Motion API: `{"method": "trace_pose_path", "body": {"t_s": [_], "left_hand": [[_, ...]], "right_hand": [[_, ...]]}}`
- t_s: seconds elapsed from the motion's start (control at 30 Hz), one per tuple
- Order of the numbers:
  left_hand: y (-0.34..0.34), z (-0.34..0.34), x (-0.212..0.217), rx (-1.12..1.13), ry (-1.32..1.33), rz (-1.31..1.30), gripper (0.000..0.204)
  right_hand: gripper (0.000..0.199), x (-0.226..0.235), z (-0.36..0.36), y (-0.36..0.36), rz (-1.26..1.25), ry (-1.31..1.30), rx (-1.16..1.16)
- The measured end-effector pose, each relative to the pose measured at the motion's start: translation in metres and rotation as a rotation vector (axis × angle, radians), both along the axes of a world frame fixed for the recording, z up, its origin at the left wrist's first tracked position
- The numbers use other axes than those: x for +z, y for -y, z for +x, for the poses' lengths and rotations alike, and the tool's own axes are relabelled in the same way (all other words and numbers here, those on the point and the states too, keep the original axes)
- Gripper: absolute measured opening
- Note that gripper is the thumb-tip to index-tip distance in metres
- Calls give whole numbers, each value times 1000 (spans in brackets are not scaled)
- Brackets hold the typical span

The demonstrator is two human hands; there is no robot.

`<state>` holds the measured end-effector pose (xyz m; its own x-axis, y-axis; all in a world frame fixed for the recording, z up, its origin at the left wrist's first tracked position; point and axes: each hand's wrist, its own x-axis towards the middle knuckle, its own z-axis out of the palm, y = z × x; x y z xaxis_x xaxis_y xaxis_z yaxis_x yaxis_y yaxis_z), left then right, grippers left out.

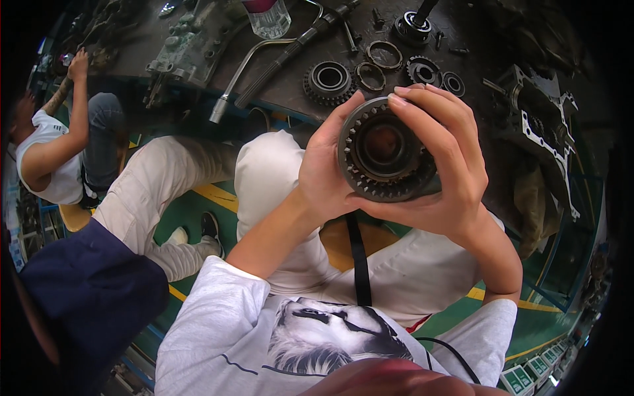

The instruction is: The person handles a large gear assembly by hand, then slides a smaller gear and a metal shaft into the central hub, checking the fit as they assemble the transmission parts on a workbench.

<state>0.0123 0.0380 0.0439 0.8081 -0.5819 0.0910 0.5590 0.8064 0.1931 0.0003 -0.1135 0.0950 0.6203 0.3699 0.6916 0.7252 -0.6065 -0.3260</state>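
Note:
Between my two hands is a dark metal gear [389, 189], raised in front of the bench's near edge. Its toothed ring and round centre opening face me. My left hand [323, 168] is closed against its left side, palm pressed to the rim. On the other side my right hand [454, 165] curls over the top and right, its thumb along the lower edge. Just beyond the hands, on the dark bench [462, 26], lie a larger gear [310, 86], two thin toothed rings [398, 55], another gear [415, 66] and a small ring [446, 84].
A long splined shaft [290, 53] and a bent socket wrench [232, 89] lie left of the gears. Behind stands a clear cup [271, 26]. A metal housing [528, 125] sits at right. One person [142, 198] sits close on my left; another [59, 152] works farther off.

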Motion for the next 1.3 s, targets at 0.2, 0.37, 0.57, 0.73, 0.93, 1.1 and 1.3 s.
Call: {"method": "trace_pose_path", "body": {"t_s": [0.2,0.37,0.57,0.73,0.93,1.1,1.3], "left_hand": [[-1,-4,2,-55,-61,58,45],[2,-5,10,-14,-32,146,47],[2,-5,2,-43,32,75,49],[5,-6,-2,81,106,129,49],[-3,5,-6,-158,-139,-134,49],[-4,8,-10,-192,-153,-224,50],[-5,10,-12,-191,-149,-190,50]], "right_hand": [[81,-3,-3,-2,10,13,-24],[83,-5,-6,-3,-4,-14,-98],[86,-7,-6,-3,-35,4,-136],[89,-12,-5,-2,-58,14,-166],[86,-11,-1,-6,-88,-50,-183],[87,-13,2,-11,-48,-125,-179],[86,-15,4,-10,-139,-98,-171]]}}
